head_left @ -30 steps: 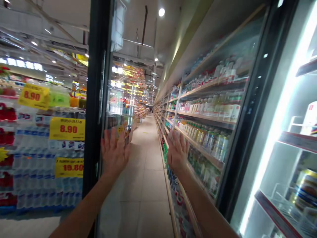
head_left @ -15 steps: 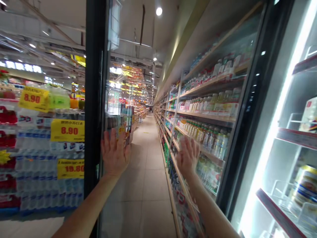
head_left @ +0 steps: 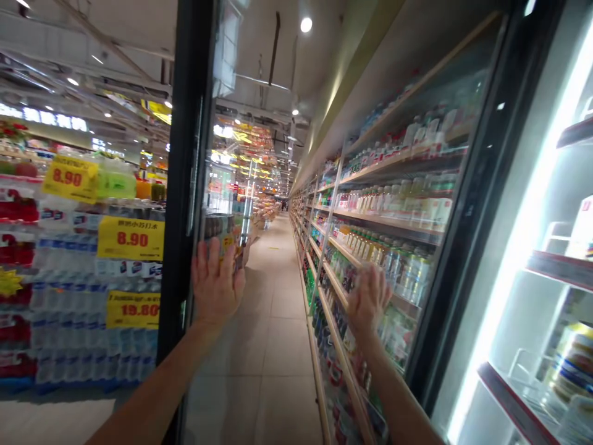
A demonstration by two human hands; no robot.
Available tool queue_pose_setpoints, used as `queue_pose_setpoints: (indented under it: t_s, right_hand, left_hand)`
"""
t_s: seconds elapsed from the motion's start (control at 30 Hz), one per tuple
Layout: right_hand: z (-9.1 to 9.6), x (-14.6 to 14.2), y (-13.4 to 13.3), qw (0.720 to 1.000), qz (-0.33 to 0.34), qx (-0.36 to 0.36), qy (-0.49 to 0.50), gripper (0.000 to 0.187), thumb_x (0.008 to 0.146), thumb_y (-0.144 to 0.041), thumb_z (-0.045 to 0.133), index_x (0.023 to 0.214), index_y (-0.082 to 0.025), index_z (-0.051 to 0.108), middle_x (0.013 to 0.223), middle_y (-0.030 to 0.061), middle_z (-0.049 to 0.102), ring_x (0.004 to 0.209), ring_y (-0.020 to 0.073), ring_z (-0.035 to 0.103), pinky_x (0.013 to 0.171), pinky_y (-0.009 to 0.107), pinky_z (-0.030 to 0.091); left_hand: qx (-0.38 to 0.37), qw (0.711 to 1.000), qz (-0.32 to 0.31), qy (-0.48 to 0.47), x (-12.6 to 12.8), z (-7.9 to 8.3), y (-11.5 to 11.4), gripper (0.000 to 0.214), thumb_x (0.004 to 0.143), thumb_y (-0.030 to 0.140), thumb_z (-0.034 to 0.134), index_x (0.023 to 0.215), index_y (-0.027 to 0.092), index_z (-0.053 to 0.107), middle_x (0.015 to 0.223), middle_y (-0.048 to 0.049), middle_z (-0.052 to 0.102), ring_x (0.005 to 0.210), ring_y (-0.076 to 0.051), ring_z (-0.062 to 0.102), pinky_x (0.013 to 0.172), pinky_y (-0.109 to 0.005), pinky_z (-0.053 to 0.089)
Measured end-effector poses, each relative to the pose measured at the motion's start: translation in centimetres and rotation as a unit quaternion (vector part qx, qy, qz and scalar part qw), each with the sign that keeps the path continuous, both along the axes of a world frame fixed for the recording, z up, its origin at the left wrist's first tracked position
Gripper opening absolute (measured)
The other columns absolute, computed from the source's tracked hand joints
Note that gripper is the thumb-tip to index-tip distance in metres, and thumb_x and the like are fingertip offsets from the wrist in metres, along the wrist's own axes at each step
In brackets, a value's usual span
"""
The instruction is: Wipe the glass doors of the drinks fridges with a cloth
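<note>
An open glass fridge door (head_left: 259,204) with a black frame stands in front of me, and I look through it down a shop aisle. My left hand (head_left: 217,285) lies flat on the glass near the frame's handle edge, fingers spread. Further right on the same pane, my right hand (head_left: 369,298) is also flat with fingers apart. Neither hand holds anything. Behind the glass show shelves of drink bottles (head_left: 384,253).
On the right is the lit fridge interior (head_left: 551,259) with shelves, cans and cartons. At the left, stacked bottled-water packs (head_left: 88,309) carry yellow price tags. The tiled aisle floor (head_left: 273,321) runs straight ahead between shelving.
My right hand has slid to the right across the glass. The left hand stays in about the same place near the frame.
</note>
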State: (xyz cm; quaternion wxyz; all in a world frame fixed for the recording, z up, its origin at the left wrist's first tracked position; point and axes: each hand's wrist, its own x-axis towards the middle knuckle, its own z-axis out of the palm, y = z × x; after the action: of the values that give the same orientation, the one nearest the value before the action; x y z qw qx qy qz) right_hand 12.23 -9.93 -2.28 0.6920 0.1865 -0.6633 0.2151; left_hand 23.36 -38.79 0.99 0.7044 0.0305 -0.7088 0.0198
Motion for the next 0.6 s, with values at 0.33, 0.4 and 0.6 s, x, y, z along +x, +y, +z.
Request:
queue_pose_setpoints:
  t_s: [0.33, 0.4, 0.6]
  right_hand:
    - [-0.6, 1.9, -4.7, 0.995, 0.046, 0.086, 0.005, 0.058, 0.085, -0.017, 0.04, 0.142, -0.023, 0.033, 0.142, 0.0104, 0.043, 0.14, 0.0275, 0.023, 0.11, 0.056, 0.02]
    - [-0.4, 1.5, -3.4, 0.995, 0.043, 0.088, 0.003, 0.055, 0.085, -0.019, 0.041, 0.139, -0.023, 0.038, 0.14, 0.0103, 0.046, 0.138, 0.0271, 0.026, 0.11, 0.057, 0.017]
    - [1.5, -1.2, 3.0, 0.984, -0.022, -0.171, -0.038, 0.053, 0.087, -0.025, 0.035, 0.137, -0.011, 0.04, 0.145, 0.0188, 0.035, 0.138, 0.0303, 0.026, 0.106, 0.06, 0.024]
  left_hand:
    - [0.034, 0.999, -0.016, -0.033, 0.0, -0.1, -0.1, 0.056, 0.089, 0.035, 0.044, 0.14, 0.016, 0.035, 0.151, -0.015, 0.021, 0.142, -0.029, 0.007, 0.113, -0.052, 0.013]
    - [0.027, 0.999, -0.011, -0.039, 0.2, -0.1, -0.2, 0.056, 0.089, 0.036, 0.044, 0.14, 0.015, 0.035, 0.152, -0.0155, 0.021, 0.142, -0.029, 0.006, 0.113, -0.051, 0.014]
    - [0.019, 0.999, -0.011, -0.043, 0.4, -0.3, -0.1, 0.056, 0.089, 0.035, 0.043, 0.141, 0.017, 0.032, 0.153, -0.013, 0.018, 0.142, -0.027, 0.003, 0.114, -0.051, 0.012]
